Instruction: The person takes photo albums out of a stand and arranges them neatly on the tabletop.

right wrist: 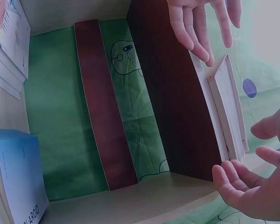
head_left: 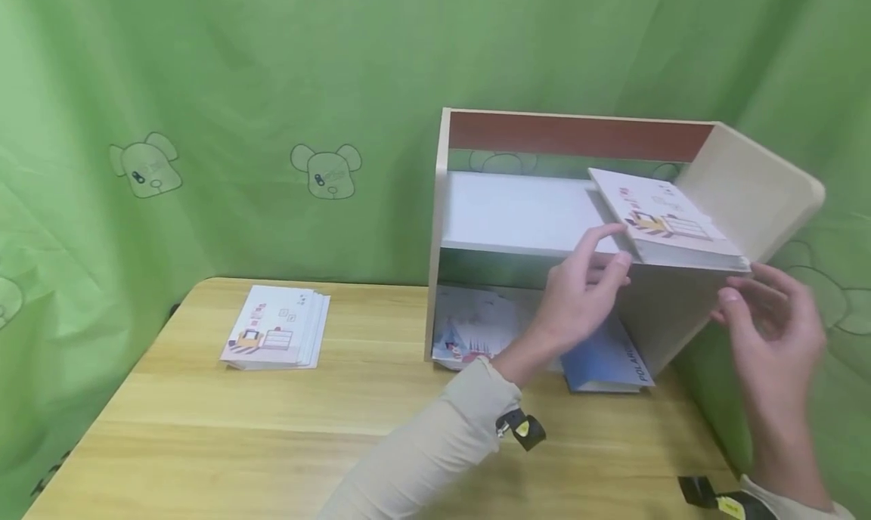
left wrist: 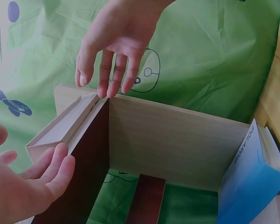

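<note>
We have both hands up at the cream wooden bookcase [head_left: 755, 191], one on either side of a thick white book with a yellow truck picture [head_left: 670, 221]. That book lies on the white upper shelf [head_left: 517, 210], at its right end, by the side panel. Our left hand [head_left: 578, 297] reaches up from a cream sleeve [head_left: 422, 444], wrist angled inward, fingers loosely bent, tips at the book's left edge; whether they press on it, we cannot tell. Over on the right, our right hand [head_left: 776, 331] stands upright, fingers relaxed and spread, fingertips near the front right corner. Neither of our hands is clenched or grasping. Down in the lower compartment we see white illustrated books [head_left: 476, 327] and a blue book lettered POLAROID [head_left: 605, 357]. Out to the left, a fanned white stack with a matching truck cover [head_left: 261, 327] lies on the pale wood-grain worktop [head_left: 224, 452].
</note>
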Motion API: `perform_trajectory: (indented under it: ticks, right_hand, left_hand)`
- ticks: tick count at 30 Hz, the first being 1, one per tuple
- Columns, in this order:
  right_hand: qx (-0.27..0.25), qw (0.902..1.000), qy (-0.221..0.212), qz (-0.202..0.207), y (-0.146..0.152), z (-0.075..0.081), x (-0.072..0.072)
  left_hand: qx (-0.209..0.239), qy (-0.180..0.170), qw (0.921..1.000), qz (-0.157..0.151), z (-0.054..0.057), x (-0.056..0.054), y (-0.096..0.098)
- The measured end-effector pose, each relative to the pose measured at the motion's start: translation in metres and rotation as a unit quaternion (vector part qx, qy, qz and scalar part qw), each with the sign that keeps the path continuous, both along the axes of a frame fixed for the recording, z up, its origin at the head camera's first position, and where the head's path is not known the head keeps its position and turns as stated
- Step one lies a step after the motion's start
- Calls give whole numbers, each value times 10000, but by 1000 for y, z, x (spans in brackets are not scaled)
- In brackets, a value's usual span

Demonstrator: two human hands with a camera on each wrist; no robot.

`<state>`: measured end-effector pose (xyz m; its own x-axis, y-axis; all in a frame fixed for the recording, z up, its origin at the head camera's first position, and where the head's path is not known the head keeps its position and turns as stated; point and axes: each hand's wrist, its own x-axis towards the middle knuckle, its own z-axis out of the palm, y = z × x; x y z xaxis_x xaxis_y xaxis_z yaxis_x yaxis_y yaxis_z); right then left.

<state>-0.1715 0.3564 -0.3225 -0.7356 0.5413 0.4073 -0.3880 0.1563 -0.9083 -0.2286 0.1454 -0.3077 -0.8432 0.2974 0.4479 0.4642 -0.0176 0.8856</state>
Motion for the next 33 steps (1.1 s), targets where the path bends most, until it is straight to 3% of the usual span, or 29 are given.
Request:
perform_trajectory:
  ticks: [8,16,25,33]
  right_hand:
    - [-631,9978,-176,93,6,9,-8]
    - [-879,9956,-292,106,12,11,-15]
    - [-1186,9923,-188,317,13,17,-18]
    - [-1769,9818,25,693,14,19,-25]
  left_hand:
    - [-33,-257,9996,113,4,-2,10]
    - [14,-443,9988,208,8,-4,19]
    - [-81,-508,9979,386,11,-6,27]
    - [238,-927,9949,326,15,-6,33]
